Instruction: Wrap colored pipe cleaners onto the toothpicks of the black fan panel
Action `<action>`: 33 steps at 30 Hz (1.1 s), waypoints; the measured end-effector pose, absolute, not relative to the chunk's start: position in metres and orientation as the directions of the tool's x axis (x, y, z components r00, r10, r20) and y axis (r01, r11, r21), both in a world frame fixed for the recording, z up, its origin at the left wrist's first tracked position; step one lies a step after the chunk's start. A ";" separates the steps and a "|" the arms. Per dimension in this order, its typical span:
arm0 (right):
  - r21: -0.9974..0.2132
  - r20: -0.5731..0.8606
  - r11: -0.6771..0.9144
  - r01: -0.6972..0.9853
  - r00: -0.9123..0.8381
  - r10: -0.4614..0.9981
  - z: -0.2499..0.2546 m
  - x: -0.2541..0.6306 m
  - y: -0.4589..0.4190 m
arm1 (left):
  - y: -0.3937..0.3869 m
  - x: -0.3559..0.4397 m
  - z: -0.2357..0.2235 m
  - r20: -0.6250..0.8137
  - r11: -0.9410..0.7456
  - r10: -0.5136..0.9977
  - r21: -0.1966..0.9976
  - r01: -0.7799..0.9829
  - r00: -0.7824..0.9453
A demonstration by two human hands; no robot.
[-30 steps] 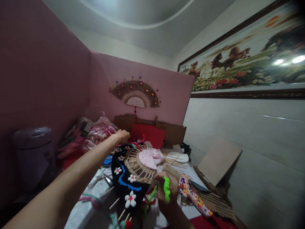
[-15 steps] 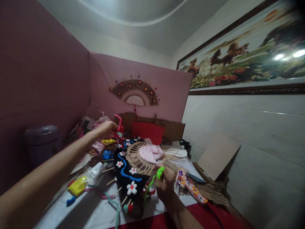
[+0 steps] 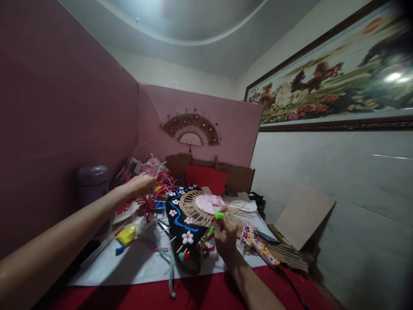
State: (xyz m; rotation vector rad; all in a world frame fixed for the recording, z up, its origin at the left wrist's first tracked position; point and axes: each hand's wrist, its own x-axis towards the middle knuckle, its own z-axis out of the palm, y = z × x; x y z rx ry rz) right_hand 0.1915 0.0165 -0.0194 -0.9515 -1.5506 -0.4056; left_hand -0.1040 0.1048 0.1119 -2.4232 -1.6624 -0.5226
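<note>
My right hand (image 3: 225,234) is closed on a bright green pipe cleaner (image 3: 219,215), its top coiled and its tail hanging down. Just left of that hand lies a fan (image 3: 177,217) of black fabric on sticks, with white flowers, a wavy blue line and a woven tan band. Pink dotted cloth (image 3: 208,203) covers the fan's centre. Over the pile at the back left, my left hand (image 3: 144,185) is closed around several pipe cleaners, with red strands (image 3: 150,204) hanging below and a teal one (image 3: 159,170) sticking up. Its fingertips are partly hidden.
A flower-patterned glue gun (image 3: 256,245) with a black cord lies at right beside corrugated cardboard (image 3: 287,256). Yellow clay in a bag (image 3: 126,235) and a teal pipe cleaner (image 3: 171,271) lie at front left. A lidded bin (image 3: 93,185) stands behind. Another fan (image 3: 193,129) hangs on the pink wall.
The view has shifted, so the table sits further right. My left hand has turned over the pile, and red strands now hang below it. My right hand still holds the green pipe cleaner.
</note>
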 end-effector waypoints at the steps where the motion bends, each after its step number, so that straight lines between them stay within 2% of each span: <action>1: -0.255 0.940 0.609 0.751 0.046 0.337 -0.020 0.191 0.017 | 0.105 -0.099 0.113 0.349 -0.387 0.868 0.027 0.922 0.354; 5: -0.256 0.940 0.633 0.730 0.035 0.340 -0.022 0.191 0.019 | 0.106 -0.074 0.106 0.311 -0.455 0.834 -0.078 0.887 0.456; 8: -0.261 0.937 0.652 0.712 0.024 0.349 -0.022 0.191 0.018 | 0.109 -0.058 0.092 0.301 -0.434 0.839 -0.131 0.891 0.453; 13: -0.278 0.928 0.658 0.700 0.017 0.373 -0.019 0.192 0.016 | 0.115 -0.055 0.080 0.286 -0.342 0.881 -0.164 0.925 0.377; 20: -0.314 0.921 0.675 0.668 0.040 0.388 -0.018 0.190 0.017 | 0.111 -0.087 0.087 0.313 -0.139 0.933 -0.137 0.981 0.176; 24: -0.393 0.890 0.679 0.620 0.069 0.452 -0.013 0.187 0.011 | 0.093 -0.091 0.092 0.309 -0.115 0.942 -0.073 0.991 0.133; 28: -0.577 0.805 0.701 0.420 0.150 0.573 -0.003 0.185 0.004 | 0.055 -0.067 0.106 0.464 -0.176 0.874 0.028 0.984 0.143; 31: -0.653 0.757 0.706 0.274 0.237 0.608 0.002 0.184 0.003 | 0.011 -0.036 0.108 0.572 -0.330 0.801 0.175 0.928 0.177; 33: -0.697 0.709 0.699 0.162 0.302 0.637 0.003 0.185 0.004 | -0.022 -0.012 0.099 0.568 -0.481 0.784 0.302 0.823 0.250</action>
